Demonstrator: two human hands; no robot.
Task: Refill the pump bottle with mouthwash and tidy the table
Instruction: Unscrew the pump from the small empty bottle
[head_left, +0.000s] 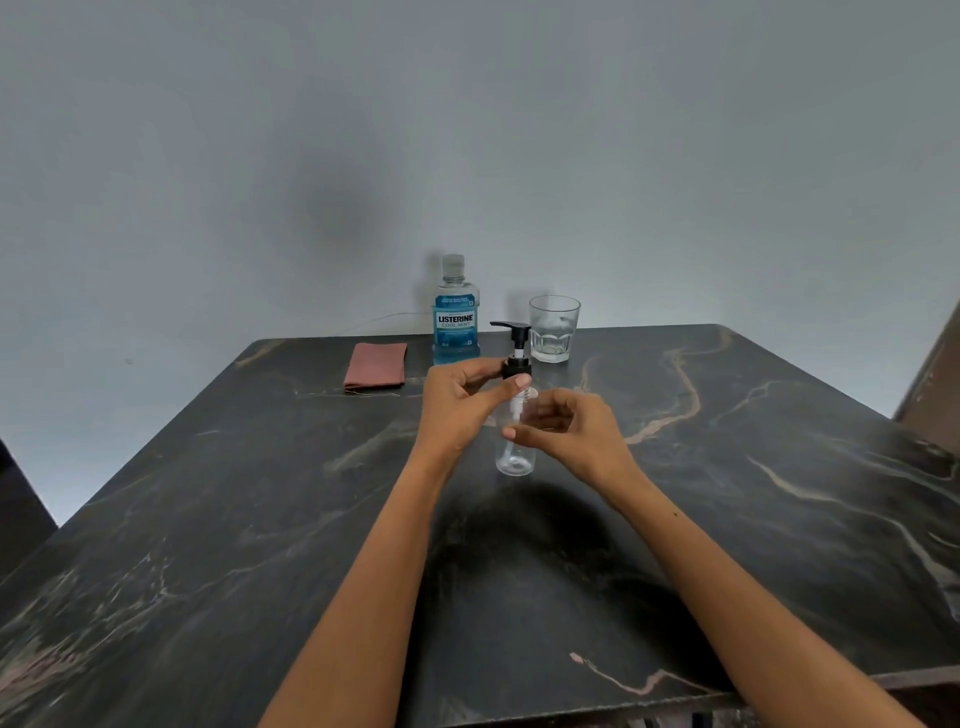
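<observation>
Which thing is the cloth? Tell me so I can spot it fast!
Look at the dark marble table, along its far edge by the wall. Left of the blue mouthwash bottle lies the cloth: flat, folded, dusty pink, the only soft thing there.

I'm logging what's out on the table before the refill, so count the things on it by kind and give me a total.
Bottles: 2, the mouthwash bottle and the clear pump bottle with its black pump top
Drinking glasses: 1, the glass
Folded cloths: 1, the pink cloth
Total: 4
</observation>
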